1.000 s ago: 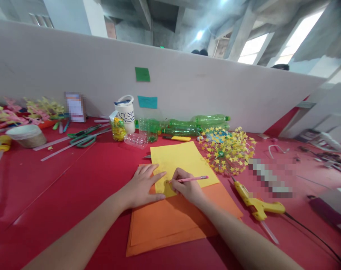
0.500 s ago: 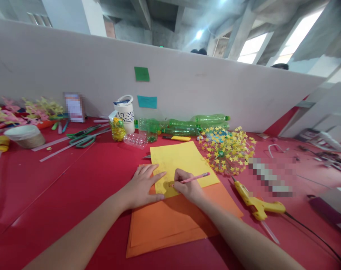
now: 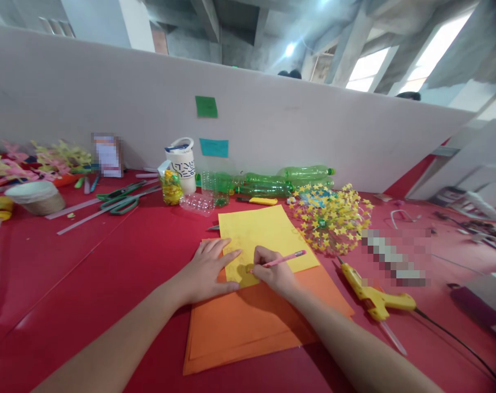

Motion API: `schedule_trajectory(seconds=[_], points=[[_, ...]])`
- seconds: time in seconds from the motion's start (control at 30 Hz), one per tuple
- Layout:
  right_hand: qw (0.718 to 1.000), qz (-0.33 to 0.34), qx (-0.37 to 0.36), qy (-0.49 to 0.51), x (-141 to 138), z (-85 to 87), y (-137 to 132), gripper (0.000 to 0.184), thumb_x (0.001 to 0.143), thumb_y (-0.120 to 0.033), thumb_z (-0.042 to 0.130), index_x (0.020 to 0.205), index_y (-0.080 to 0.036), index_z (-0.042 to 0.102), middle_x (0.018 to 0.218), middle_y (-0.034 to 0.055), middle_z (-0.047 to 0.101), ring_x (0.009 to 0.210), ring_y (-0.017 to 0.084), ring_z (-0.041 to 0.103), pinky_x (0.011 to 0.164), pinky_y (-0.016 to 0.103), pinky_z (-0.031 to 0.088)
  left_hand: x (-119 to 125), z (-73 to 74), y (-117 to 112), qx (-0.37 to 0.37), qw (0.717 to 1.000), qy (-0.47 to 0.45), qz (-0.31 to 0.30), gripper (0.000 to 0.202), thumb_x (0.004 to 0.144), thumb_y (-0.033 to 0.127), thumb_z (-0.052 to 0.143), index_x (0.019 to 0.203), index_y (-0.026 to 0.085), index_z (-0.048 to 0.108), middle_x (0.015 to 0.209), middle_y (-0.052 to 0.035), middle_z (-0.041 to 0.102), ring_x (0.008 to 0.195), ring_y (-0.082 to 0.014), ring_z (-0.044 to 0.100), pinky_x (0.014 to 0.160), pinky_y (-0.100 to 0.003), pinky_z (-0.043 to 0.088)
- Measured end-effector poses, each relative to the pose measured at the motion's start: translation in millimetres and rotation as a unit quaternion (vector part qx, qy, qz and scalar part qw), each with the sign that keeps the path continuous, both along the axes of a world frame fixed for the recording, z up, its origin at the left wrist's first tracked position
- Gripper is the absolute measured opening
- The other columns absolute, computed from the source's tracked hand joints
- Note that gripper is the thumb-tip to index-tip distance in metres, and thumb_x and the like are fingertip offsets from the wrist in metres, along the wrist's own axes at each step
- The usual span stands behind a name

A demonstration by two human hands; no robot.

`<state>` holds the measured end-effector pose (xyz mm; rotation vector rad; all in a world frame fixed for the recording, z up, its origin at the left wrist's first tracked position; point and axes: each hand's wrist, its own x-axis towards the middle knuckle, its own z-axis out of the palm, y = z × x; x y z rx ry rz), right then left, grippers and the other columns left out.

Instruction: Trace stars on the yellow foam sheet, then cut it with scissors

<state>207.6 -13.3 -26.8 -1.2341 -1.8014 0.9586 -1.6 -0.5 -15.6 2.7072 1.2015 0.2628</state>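
Note:
My right hand (image 3: pixel 275 271) grips a pink pencil (image 3: pixel 287 258), its tip low on a yellow sheet (image 3: pixel 260 232). Faint pencil marks show along the left part of that sheet. My left hand (image 3: pixel 209 270) lies flat with fingers spread, across the left edge of the yellow sheet and onto the orange sheets (image 3: pixel 248 327) beneath it. A small yellow piece (image 3: pixel 244 268) sits by the pencil tip; its shape is partly hidden by my fingers.
A yellow glue gun (image 3: pixel 375 300) with a cord lies at right, near a yellow star decoration (image 3: pixel 325 221). Behind the paper are a yellow cutter (image 3: pixel 262 201), green plastic bottles (image 3: pixel 268 185) and a white cup (image 3: pixel 186 169). Green-handled scissors (image 3: pixel 123 204) lie at left.

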Motion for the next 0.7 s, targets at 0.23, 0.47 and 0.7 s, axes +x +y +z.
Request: schedule_trajectory(seconds=[0.23, 0.47, 0.7], points=[[0.999, 0.016, -0.013, 0.027, -2.1, -2.4, -2.5, 0.011, 0.066, -0.012, 0.048, 0.061, -0.018, 0.04, 0.049, -0.007, 0.039, 0.046, 0.007, 0.032, 0.043, 0.019, 0.023, -0.4, 0.5, -0.3, -0.005, 1.0, 0.001, 0.0, 0.07, 0.076, 0.069, 0.04, 0.134, 0.03, 0.034, 0.139, -0.0101, 0.026, 0.125, -0.034, 0.021, 0.099, -0.05, 0.019], [0.999, 0.024, -0.026, 0.03, -5.4, 2.1, -5.6, 0.01, 0.069, -0.015, 0.049, 0.063, -0.018, 0.042, 0.052, -0.0059, 0.042, 0.048, 0.007, 0.034, 0.044, 0.018, 0.024, -0.4, 2.0, -0.2, -0.011, 1.0, -0.002, -0.001, 0.071, 0.076, 0.069, 0.04, 0.134, 0.03, 0.034, 0.14, -0.01, 0.026, 0.125, -0.0355, 0.02, 0.099, -0.051, 0.018], [0.999, 0.027, -0.017, 0.016, -6.4, 3.7, -6.7, 0.008, 0.069, -0.014, 0.048, 0.064, -0.017, 0.044, 0.054, -0.0052, 0.043, 0.05, 0.007, 0.035, 0.045, 0.018, 0.025, -0.2, 2.1, -0.3, -0.012, 1.0, 0.001, 0.001, 0.071, 0.076, 0.07, 0.039, 0.134, 0.031, 0.034, 0.14, -0.0093, 0.026, 0.125, -0.0356, 0.02, 0.098, -0.051, 0.018]])
